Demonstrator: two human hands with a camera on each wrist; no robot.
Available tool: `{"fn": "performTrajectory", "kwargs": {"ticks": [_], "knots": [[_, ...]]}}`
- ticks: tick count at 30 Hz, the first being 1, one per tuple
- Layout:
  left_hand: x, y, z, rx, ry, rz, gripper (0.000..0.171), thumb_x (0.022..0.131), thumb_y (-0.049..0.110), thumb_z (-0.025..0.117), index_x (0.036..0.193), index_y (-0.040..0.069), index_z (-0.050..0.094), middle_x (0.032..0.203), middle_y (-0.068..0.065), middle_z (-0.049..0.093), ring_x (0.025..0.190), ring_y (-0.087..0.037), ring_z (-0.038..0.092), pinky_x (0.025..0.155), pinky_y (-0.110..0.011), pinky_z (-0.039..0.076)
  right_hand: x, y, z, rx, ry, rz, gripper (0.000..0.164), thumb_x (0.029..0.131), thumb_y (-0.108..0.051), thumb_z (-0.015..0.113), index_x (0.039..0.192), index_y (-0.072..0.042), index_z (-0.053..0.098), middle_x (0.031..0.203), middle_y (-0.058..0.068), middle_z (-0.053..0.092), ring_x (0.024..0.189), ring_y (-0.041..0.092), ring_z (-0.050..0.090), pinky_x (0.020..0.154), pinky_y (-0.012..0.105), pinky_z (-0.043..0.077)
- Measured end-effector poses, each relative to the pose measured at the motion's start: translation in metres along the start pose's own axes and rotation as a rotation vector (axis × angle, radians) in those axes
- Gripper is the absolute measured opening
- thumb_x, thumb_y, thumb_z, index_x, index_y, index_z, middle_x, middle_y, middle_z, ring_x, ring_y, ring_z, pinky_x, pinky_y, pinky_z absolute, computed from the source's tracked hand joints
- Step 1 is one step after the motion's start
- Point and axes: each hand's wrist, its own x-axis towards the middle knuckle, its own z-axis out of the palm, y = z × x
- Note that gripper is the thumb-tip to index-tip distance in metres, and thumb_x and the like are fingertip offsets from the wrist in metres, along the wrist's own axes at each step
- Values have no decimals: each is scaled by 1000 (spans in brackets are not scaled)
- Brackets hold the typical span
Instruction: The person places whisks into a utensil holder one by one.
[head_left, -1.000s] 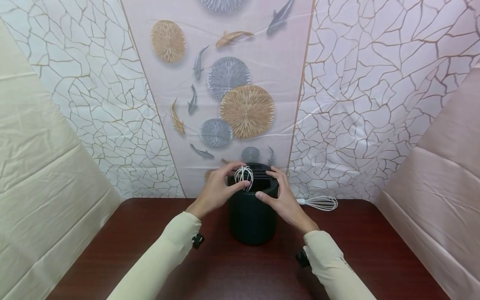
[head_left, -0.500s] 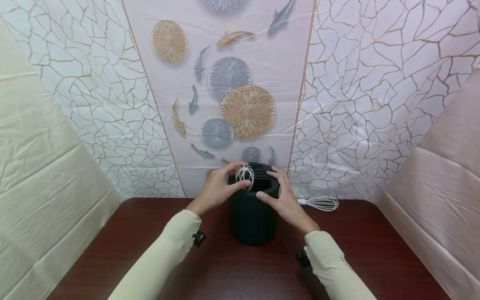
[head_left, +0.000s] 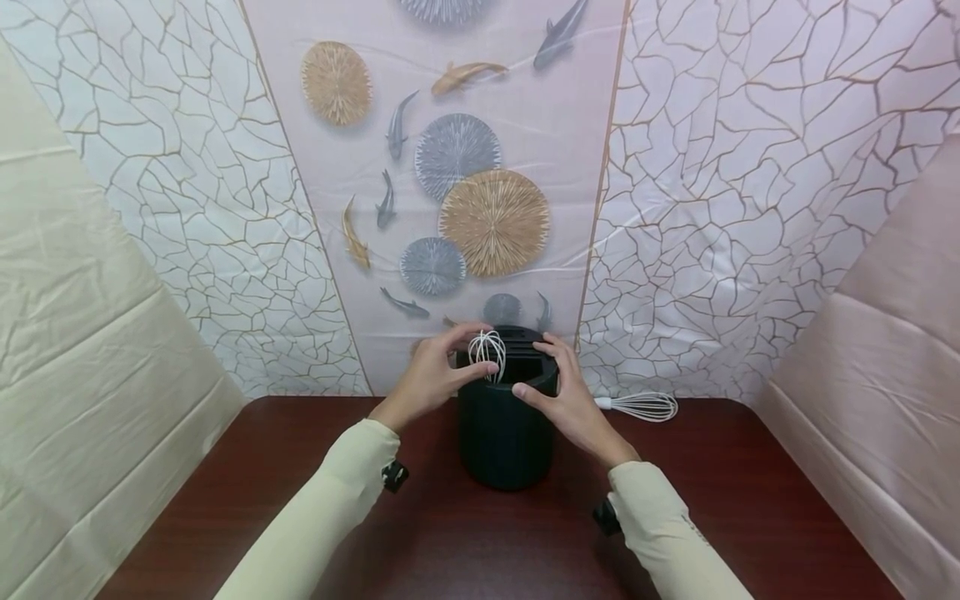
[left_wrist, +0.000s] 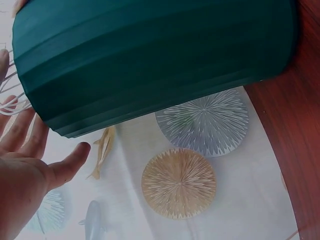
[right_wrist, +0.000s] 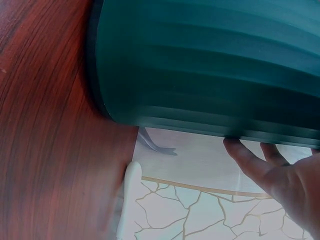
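A dark green ribbed utensil holder [head_left: 504,437] with a black slotted top stands upright on the table, an opening in the front part of its top. Wire loops of a white whisk [head_left: 487,354] stick up at the left of that opening; its lower part is hidden inside. My left hand [head_left: 433,373] holds these loops, thumb in front and fingers behind. In the left wrist view the whisk [left_wrist: 12,102] shows between thumb and fingers. My right hand [head_left: 566,404] grips the holder's right rim, thumb at the front and fingers farther back.
A second white whisk [head_left: 641,406] lies on the dark red table [head_left: 495,542] at the back right, behind my right hand. Patterned cloth [head_left: 480,292] hangs right behind the table, and plain cloth [head_left: 97,375] slopes along both sides.
The whisk in my left hand stays almost in place, with only a very slight shift. My right hand and the holder keep their places.
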Motion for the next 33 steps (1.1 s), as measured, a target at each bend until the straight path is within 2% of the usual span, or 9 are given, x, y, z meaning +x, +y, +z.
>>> {"fn": "performTrajectory", "kwargs": {"ticks": [5,11,14,20,23,27,30,33], "knots": [[1,2,-1,37,-10,5,56,94,27,83,146,15,65,140,-9,68,119,-31,70,96,-50,58,0,1,0,3,2,-4,80,96,-43,77,160,-19,37,174,2,13,160,33,13,123,68,18],[1,3,-1,40,-17,-3,60,93,29,84,147,14,62,133,-8,72,117,-29,70,96,-50,58,0,2,0,4,-1,-4,80,96,-43,77,160,-19,37,175,2,12,160,33,13,123,69,18],[0,3,-2,44,-24,-29,69,92,34,85,152,16,57,137,-8,70,120,-29,68,98,-52,56,0,3,0,12,-1,-6,80,96,-42,78,160,-19,36,175,2,12,160,33,13,123,69,18],[-3,2,-7,-17,-28,-53,74,93,35,84,156,15,51,145,-8,63,130,-30,61,109,-57,48,0,2,1,12,3,-8,80,96,-41,78,160,-19,37,174,2,13,160,33,13,124,68,18],[-4,-1,-10,-73,-23,-46,70,95,34,80,156,13,51,149,-12,60,137,-31,56,116,-59,42,1,1,0,19,5,-8,80,96,-40,79,160,-18,37,174,3,13,161,32,13,124,67,18],[-6,-6,-12,-121,-11,-17,69,97,39,76,155,11,51,151,-17,56,140,-35,52,117,-61,39,1,1,-1,24,8,-5,79,96,-40,78,160,-18,37,174,3,13,161,32,11,124,67,17],[-8,-13,-11,-111,-9,-5,74,96,48,75,156,11,50,152,-17,54,142,-37,49,118,-61,38,1,1,0,22,12,-6,79,96,-40,78,160,-18,37,174,3,13,161,32,12,124,67,17],[-13,-21,-7,-75,-18,-44,82,94,56,74,159,15,47,160,-11,48,147,-35,44,119,-63,35,0,3,1,19,13,-20,78,96,-39,79,159,-16,39,174,6,14,160,35,14,123,69,17]]}}
